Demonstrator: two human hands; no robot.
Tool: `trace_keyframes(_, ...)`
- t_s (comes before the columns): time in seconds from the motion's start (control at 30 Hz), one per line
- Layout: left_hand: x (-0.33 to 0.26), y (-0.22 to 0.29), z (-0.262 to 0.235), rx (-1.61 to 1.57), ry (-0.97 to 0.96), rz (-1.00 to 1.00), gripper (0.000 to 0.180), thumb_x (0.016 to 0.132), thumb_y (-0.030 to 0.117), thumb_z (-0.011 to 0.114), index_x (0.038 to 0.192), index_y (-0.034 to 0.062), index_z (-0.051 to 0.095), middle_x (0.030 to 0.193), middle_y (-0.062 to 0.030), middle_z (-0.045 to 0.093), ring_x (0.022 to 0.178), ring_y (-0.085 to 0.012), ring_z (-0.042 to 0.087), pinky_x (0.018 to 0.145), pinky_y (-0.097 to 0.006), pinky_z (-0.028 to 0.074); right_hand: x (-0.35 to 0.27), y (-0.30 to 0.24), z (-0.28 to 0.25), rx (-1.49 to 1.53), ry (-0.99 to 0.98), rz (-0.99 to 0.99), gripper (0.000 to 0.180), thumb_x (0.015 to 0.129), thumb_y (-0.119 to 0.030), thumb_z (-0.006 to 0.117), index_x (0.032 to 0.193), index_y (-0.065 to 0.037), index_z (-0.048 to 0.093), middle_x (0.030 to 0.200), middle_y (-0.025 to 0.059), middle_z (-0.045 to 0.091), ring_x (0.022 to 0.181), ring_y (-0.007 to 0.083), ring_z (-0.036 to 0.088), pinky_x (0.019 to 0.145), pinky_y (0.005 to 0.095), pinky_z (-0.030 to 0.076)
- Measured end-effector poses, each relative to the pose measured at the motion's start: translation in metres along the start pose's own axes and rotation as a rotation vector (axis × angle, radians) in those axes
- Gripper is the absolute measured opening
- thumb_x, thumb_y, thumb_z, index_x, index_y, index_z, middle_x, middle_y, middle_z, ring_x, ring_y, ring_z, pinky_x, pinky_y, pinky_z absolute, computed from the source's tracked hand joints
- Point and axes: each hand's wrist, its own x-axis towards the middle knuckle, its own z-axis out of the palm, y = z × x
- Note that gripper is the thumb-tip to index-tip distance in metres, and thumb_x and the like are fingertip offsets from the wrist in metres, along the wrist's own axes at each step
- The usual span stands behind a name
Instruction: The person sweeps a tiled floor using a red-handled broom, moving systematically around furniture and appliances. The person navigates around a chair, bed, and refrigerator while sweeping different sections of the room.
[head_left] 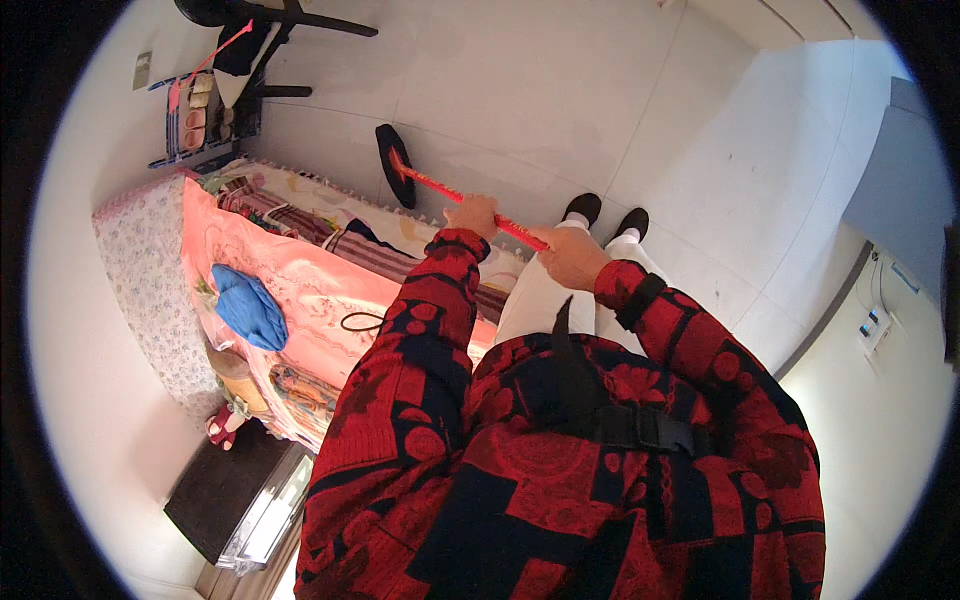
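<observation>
Both hands grip red mop handle (470, 203): left hand (472, 214) higher up, right hand (570, 256) at near end, fingers wrapped tight. Black mop head (393, 165) on tiled floor (560, 90) beside bed (300, 280). Looks mid-stroke; next stroke needs head kept flat, clear of bed edge.

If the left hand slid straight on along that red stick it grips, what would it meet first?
The left hand points along the red handle toward the black broom head resting on the pale tiled floor. That head would likely come first; nothing else shows along the handle, though depth is hard to judge.
</observation>
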Motion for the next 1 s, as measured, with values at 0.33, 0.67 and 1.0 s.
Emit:
trace_keyframes(0.33,-0.010,0.091,0.028,0.003,-0.154,-0.029,0.015,0.079,0.017,0.061,0.088,0.0114,0.070,0.095,-0.0158,0.066,0.095,-0.0369,0.062,0.076,-0.056,0.050,-0.086,0.014,-0.020,-0.244,-0.083,0.178,0.033,0.080,-0.012,0.055,0.113,-0.006,0.054,0.072,0.0217,0.063,0.070,0.0410,0.063,0.061,0.0533,0.048)
trace_keyframes(0.67,0.017,0.291,-0.004,-0.016,-0.066,0.191,0.012,0.077,0.019,0.062,0.085,0.0135,0.069,0.090,-0.0118,0.066,0.086,-0.0369,0.064,0.069,-0.058,0.049,-0.246,0.051,-0.125,-0.377,0.143,0.329,0.032,0.082,-0.011,0.056,0.114,-0.010,0.059,0.071,0.0163,0.063,0.067,0.0358,0.062,0.058,0.0481,0.048)
trace_keyframes(1.0,0.033,0.545,-0.041,0.073,-0.177,0.711,0.009,0.073,0.017,0.064,0.079,0.0140,0.071,0.082,-0.0117,0.067,0.079,-0.0357,0.067,0.061,-0.052,0.051,-0.451,0.057,-0.185,-0.399,0.404,0.698,0.037,0.084,-0.011,0.061,0.120,-0.008,0.054,0.069,0.0132,0.060,0.062,0.0313,0.061,0.056,0.0429,0.048)
